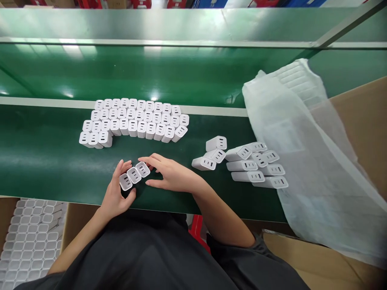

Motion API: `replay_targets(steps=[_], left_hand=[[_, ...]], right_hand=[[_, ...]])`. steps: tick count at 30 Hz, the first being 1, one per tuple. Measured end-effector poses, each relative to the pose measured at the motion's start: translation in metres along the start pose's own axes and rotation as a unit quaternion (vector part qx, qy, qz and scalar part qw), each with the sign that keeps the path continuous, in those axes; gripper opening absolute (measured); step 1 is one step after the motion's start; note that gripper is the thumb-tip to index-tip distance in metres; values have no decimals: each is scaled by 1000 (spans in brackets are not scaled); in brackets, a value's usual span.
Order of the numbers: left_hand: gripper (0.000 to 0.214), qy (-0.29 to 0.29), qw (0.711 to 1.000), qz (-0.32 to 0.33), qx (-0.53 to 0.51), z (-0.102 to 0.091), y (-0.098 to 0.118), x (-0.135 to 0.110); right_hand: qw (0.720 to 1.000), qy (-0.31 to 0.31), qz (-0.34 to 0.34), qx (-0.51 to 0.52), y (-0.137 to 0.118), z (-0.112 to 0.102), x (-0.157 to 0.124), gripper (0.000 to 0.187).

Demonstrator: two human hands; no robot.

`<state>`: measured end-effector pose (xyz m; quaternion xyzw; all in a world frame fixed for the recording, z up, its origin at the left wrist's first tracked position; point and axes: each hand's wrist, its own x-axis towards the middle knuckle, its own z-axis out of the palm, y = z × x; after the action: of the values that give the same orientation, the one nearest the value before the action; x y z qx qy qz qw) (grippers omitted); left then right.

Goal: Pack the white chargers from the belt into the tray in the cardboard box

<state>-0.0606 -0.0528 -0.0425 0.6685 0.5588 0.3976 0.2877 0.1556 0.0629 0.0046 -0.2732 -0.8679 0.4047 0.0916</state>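
Three white charger housings (134, 175) stand in a slanting row between my hands, slotted ends facing up. My left hand (116, 195) curls round the left end of this row, fingers behind and thumb in front. At the right end, my right hand (171, 174) has its fingertips against the last housing, with the thumb lower down in front. Beyond my hands stands a block of many like housings (133, 121) in several close rows. To the right, a loose group of housings (244, 165) lies tilted on the green table (169, 201).
A translucent white bag (320, 161) drapes over the table's right side, beside a cardboard box (359, 100). At lower left, a carton (77, 223) holds many white housings (33, 241). A metal ledge (181, 42) runs along the back. Below the front edge is a red stool (198, 227).
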Motion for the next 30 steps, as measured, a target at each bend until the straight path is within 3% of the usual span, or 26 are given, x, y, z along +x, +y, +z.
replay_targets(steps=[4,9,16,23,30], left_hand=[[92,29,999,-17,7,3,-2,3],[89,24,999,-24,-17,0,-1,6],[93,31,998,49,-1,-15,7,12],[94,26,996,85,9,-25,18,14],[83,-29,999,14,34,-22,-1,14]], right_hand=[[1000,-3,2,-6,0,4,2,55],[1000,-4,-15,-15,0,3,4,31],[995,40,-87,36,-5,-2,2,32],[991,42,-111,64,-8,-5,1,32],[998,19,-60,25,3,10,10,30]])
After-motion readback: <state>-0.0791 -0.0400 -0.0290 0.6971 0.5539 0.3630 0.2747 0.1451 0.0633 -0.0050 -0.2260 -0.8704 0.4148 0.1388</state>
